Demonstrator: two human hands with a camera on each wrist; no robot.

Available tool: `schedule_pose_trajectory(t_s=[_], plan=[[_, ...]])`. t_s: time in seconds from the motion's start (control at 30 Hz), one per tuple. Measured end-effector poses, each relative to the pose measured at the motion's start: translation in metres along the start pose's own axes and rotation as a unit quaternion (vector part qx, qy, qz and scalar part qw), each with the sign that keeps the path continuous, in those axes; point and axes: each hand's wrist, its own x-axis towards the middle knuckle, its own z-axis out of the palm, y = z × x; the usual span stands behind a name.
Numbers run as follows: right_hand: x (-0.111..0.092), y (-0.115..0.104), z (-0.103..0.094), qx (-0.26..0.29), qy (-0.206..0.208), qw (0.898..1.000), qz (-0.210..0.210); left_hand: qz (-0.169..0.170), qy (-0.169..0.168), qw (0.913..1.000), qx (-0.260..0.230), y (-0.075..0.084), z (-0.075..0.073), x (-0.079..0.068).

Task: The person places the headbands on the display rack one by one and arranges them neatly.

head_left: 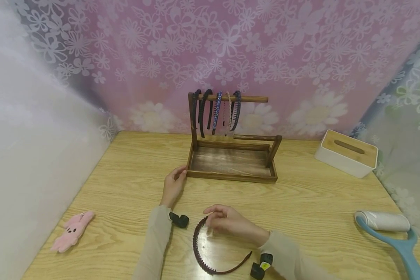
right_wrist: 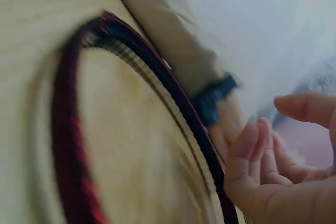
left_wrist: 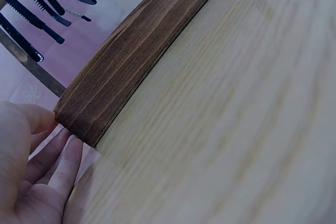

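My left hand (head_left: pixel 174 186) pinches the front left corner of a dark wooden headband stand (head_left: pixel 231 177). In the left wrist view its thumb and fingertips (left_wrist: pixel 73 153) meet the corner of the tray's front wall. A dark reddish-brown toothed headband (head_left: pixel 196 245) lies on the table in front of the stand. Over its far end is my right hand (head_left: pixel 232 223), overlapping it in the head view. The right wrist view shows the thumb apart from the bent fingers (right_wrist: pixel 244 153), with nothing between them, and the headband passing behind the fingertips. Several headbands (head_left: pixel 217 112) hang on the stand's upper bar.
A white tissue box (head_left: pixel 346 163) with a wooden lid stands at the back right. At the right edge lies a lint roller (head_left: pixel 385 221) with a blue handle. A pink plush toy (head_left: pixel 71 232) is at the left. A floral curtain (head_left: pixel 301 58) closes off the back.
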Motion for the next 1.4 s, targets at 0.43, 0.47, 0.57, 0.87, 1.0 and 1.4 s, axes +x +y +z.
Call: schedule_pose_trajectory(t_s=[0.43,0.47,0.57,0.87,1.0,1.4], plan=[[-0.022,0.004,0.046,-0.227,-0.045,0.971,0.061,-0.006,-0.011,0.9999,-0.006,0.034,-0.005,-0.019],[-0.024,0.004,0.048,-0.257,-0.045,0.964,0.058,-0.006,-0.012,0.9999,-0.006,0.034,-0.005,-0.018],[-0.031,0.005,0.056,-0.322,-0.035,0.945,0.048,-0.009,-0.012,0.9999,-0.005,0.034,-0.005,-0.018],[-0.036,0.008,0.065,-0.398,0.005,0.916,0.046,-0.007,-0.012,0.9999,-0.007,0.034,-0.006,-0.018],[-0.036,0.008,0.062,-0.378,0.001,0.925,0.039,-0.009,-0.014,0.9999,-0.004,0.034,-0.005,-0.019],[-0.033,-0.015,0.039,-0.289,0.021,0.957,0.000,-0.007,-0.012,0.9999,-0.007,0.001,-0.001,-0.001]])
